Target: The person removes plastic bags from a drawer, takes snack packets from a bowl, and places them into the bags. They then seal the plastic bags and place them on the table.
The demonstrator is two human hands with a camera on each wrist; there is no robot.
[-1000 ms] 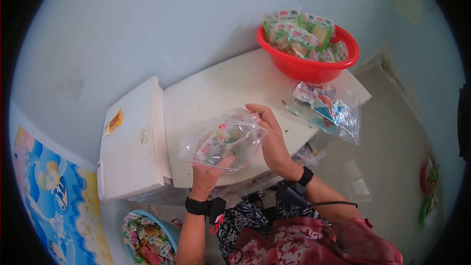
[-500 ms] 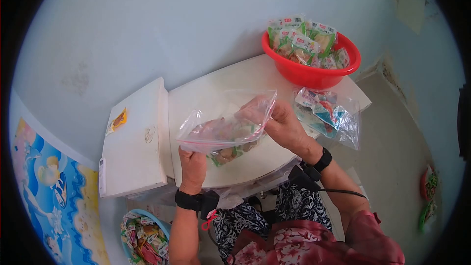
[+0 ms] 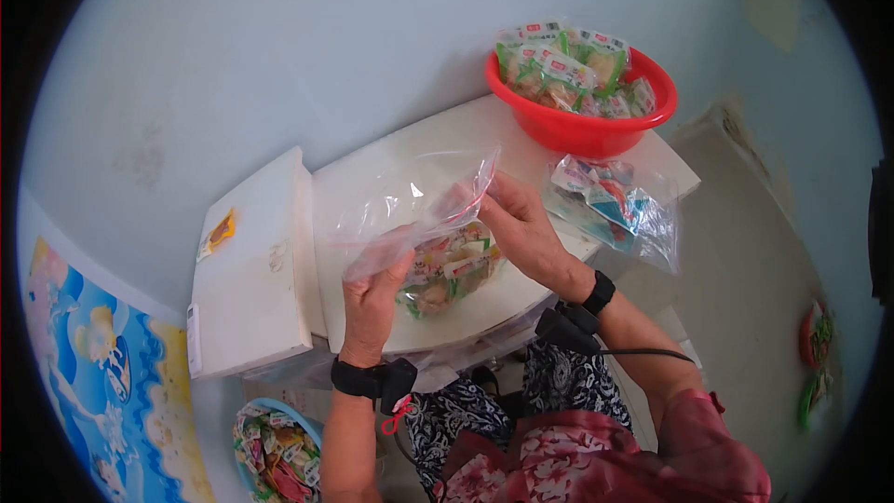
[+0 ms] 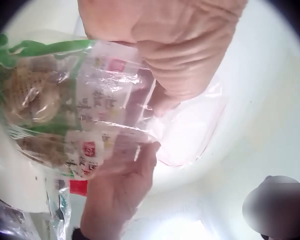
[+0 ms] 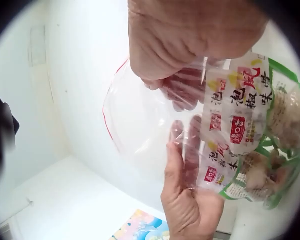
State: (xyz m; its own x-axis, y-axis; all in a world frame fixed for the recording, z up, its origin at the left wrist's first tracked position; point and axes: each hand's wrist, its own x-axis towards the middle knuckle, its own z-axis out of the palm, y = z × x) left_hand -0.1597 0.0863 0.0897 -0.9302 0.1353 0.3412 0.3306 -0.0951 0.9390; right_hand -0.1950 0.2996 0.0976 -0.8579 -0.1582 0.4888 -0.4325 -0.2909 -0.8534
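A clear zip bag (image 3: 391, 186) is held up by its mouth over the white table. My left hand (image 3: 368, 312) pinches its near left edge, thumb outside. On the right edge, my right hand (image 3: 531, 237) grips the plastic with bent fingers. Green-and-white food packets (image 3: 452, 270) lie in the bag's lower part. In the left wrist view the packets (image 4: 35, 100) show left of my left hand (image 4: 175, 40) and above my right hand (image 4: 120, 195). Through the plastic in the right wrist view, fingers of my left hand (image 5: 190, 205) show below my right hand (image 5: 190, 40).
A red basin (image 3: 582, 130) full of similar packets stands at the table's back right. Another clear bag (image 3: 619, 205) with blue-and-red packs lies in front of it. A yellow packet (image 3: 219, 233) sits on the raised left panel. A blue basket (image 3: 312, 428) of packets stands on the floor.
My right hand has gone from spread fingers beside the bag to gripping its edge. The bag's mouth has been lifted and drawn wide, and the packets now sit lower, below the hands.
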